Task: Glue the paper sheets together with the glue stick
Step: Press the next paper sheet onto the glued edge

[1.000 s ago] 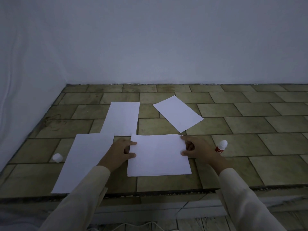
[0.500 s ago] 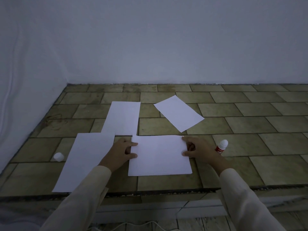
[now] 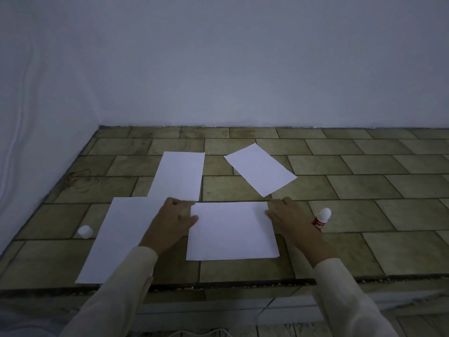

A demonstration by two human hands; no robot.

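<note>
Sheet (image 3: 232, 231) btwn both hands' fingers (image 3: 188, 218).

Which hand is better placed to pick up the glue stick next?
Probably the right hand: the glue stick stands just beside it, while the left hand is across the centre sheet.

Tiled ledge (image 3: 364, 190) with sheets (image 3: 230, 232), glue stick (image 3: 320, 218), cap (image 3: 85, 231)
</note>
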